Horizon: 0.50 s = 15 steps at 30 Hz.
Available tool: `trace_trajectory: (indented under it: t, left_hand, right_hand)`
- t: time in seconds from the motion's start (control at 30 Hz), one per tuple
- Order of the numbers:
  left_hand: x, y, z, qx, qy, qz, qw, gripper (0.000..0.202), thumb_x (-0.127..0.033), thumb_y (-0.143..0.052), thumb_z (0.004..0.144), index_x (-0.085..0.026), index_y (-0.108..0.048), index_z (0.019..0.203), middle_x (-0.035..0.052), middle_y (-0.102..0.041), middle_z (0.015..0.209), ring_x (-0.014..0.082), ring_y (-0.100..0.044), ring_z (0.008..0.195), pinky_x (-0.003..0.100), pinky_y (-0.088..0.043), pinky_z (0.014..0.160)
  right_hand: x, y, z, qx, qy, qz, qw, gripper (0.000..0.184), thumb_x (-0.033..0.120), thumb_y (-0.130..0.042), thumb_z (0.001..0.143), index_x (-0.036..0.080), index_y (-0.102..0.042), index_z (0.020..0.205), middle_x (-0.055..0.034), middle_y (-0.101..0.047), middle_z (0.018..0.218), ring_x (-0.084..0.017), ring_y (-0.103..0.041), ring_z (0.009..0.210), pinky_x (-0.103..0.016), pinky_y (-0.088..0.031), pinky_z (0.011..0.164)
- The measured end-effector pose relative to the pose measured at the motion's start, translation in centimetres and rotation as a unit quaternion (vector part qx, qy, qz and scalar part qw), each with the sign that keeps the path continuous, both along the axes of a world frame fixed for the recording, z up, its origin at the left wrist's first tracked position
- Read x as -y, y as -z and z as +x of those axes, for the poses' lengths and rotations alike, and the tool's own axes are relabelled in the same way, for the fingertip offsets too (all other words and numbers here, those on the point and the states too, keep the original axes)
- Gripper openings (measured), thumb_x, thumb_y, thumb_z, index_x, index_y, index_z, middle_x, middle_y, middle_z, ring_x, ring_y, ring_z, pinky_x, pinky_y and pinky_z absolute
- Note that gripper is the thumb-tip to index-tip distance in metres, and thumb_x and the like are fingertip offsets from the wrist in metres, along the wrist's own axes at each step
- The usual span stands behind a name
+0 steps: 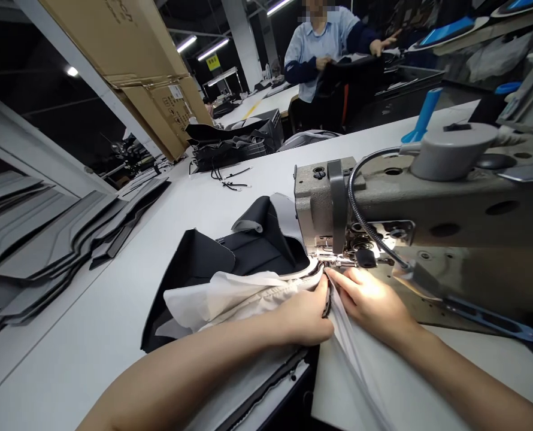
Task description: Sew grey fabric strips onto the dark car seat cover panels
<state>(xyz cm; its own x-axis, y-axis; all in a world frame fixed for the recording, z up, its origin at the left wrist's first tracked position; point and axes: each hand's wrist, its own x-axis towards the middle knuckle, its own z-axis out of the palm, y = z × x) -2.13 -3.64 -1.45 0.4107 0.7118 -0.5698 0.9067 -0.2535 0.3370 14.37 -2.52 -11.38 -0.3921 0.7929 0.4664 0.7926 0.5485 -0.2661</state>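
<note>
My left hand (309, 314) is closed on the edge of a sewn cover, its thumb close to the presser foot. White fabric (244, 293) makes up the near side of this cover, and black panels (266, 248) are bunched behind it. My right hand (374, 299) pinches a long white strip (354, 365) at the seam, fingertips just in front of the foot. The strip trails down toward me. Above both hands stands the head of a sewing machine (320, 206), its lamp lighting the stitching spot. The needle itself is hard to make out.
Stacked grey and black panels (64, 233) lie at the left. Black cords (233, 179) and a crate of dark pieces (244, 140) are at the back. A blue spool pin (426, 114) rises behind the machine. Across the table, a person (323, 54) handles black fabric.
</note>
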Motion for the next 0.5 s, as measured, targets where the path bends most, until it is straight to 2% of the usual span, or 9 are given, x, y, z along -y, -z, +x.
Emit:
trace_trajectory:
  t: [0.13,0.27,0.37,0.5]
  left_hand:
    - [0.3,-1.4,0.2,-0.050,0.021,-0.008,0.999,0.098,-0.035,-0.050,0.071,-0.011,0.005,0.148,0.0190,-0.063,0.110,0.0335,-0.064,0.094,0.034,-0.049,0.066]
    - [1.3,-2.5,0.2,-0.099,0.048,-0.047,0.993,0.099,-0.034,-0.052,0.070,-0.012,0.003,0.148,0.0180,-0.064,0.108,0.0326,-0.065,0.090,0.033,-0.049,0.060]
    - [1.7,-2.3,0.2,-0.094,0.032,-0.039,0.994,0.093,-0.029,-0.048,0.073,-0.011,0.002,0.149,0.0190,-0.063,0.110,0.0331,-0.064,0.094,0.036,-0.051,0.066]
    - [1.4,-1.5,-0.7,-0.034,-0.001,-0.046,0.998,0.088,-0.027,-0.047,0.074,-0.016,-0.002,0.150,0.0180,-0.053,0.130,0.0343,-0.057,0.112,0.043,-0.050,0.084]
  right_hand:
    - [0.2,0.0,0.4,-0.025,0.052,0.001,0.998,0.033,0.031,-0.038,0.091,0.016,-0.065,0.104,-0.0078,-0.062,0.080,-0.021,-0.057,0.070,-0.031,-0.037,0.058]
    - [0.6,-1.0,-0.1,-0.044,0.048,-0.061,0.996,0.031,0.044,-0.043,0.090,0.021,-0.063,0.083,-0.0049,-0.062,0.075,-0.020,-0.056,0.071,-0.030,-0.036,0.061]
    - [0.6,-1.5,-0.6,-0.028,0.002,-0.087,0.996,0.032,0.036,-0.042,0.090,0.022,-0.053,0.063,-0.0032,-0.057,0.063,-0.019,-0.053,0.065,-0.030,-0.034,0.060]
    - [0.2,-1.4,0.4,-0.038,-0.039,-0.088,0.995,0.035,0.027,-0.037,0.091,0.022,-0.049,0.059,-0.0003,-0.057,0.061,-0.014,-0.053,0.060,-0.027,-0.035,0.057]
